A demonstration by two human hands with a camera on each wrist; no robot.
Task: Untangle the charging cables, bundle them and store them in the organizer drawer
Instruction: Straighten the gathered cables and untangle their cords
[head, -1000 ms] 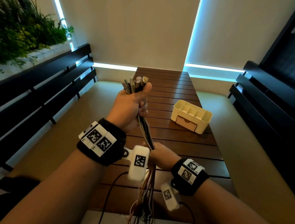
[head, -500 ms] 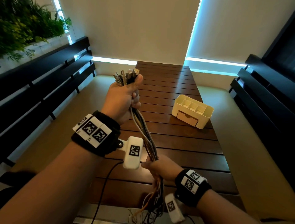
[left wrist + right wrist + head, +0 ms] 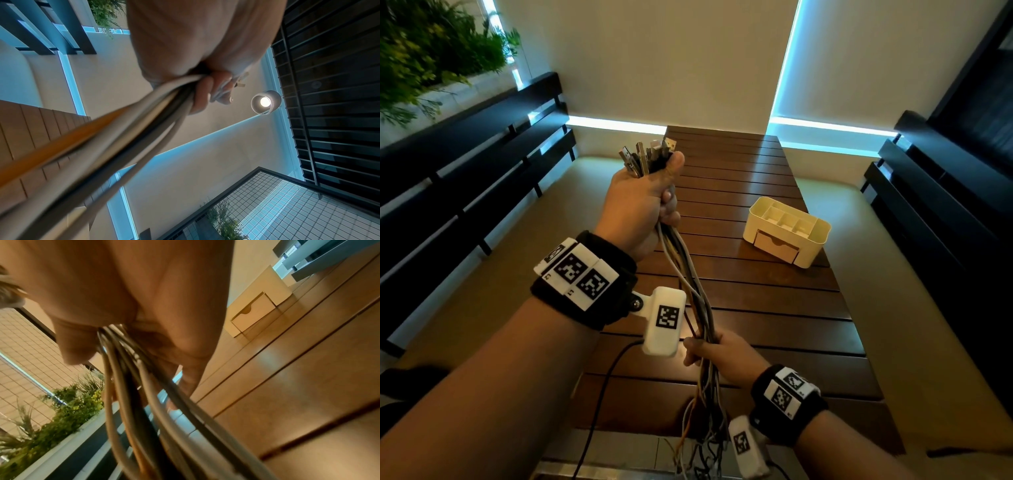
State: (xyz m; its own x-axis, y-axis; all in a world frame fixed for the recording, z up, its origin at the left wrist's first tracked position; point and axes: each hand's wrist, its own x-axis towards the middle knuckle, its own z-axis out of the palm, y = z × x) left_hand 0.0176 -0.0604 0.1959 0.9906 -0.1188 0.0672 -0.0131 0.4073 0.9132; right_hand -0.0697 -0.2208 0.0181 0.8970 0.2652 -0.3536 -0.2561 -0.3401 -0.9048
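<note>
My left hand [image 3: 643, 195] is raised over the table's left edge and grips a bunch of charging cables [image 3: 693, 284] just below their plugs [image 3: 647, 154], which stick up past the thumb. The grey, white and orange cables run down to my right hand [image 3: 717, 353], which is curled round them lower down. Their loose ends [image 3: 702, 442] hang tangled below it. In the left wrist view the cables [image 3: 115, 139] leave the left hand's fist [image 3: 197, 84]. The cream organizer [image 3: 786, 233] stands on the table to the right, its drawer [image 3: 775, 246] closed; the drawer [image 3: 254, 313] also shows in the right wrist view.
The dark slatted wooden table [image 3: 756, 308] runs away from me between two beige padded benches [image 3: 493, 267] with black slatted backs [image 3: 458, 144]. A black wire [image 3: 602, 394] hangs from the left wrist camera. Plants [image 3: 431, 51] fill the upper left.
My right hand has slid a little further down the cable bunch and toward me, while the left hand keeps hold of the plug ends.
</note>
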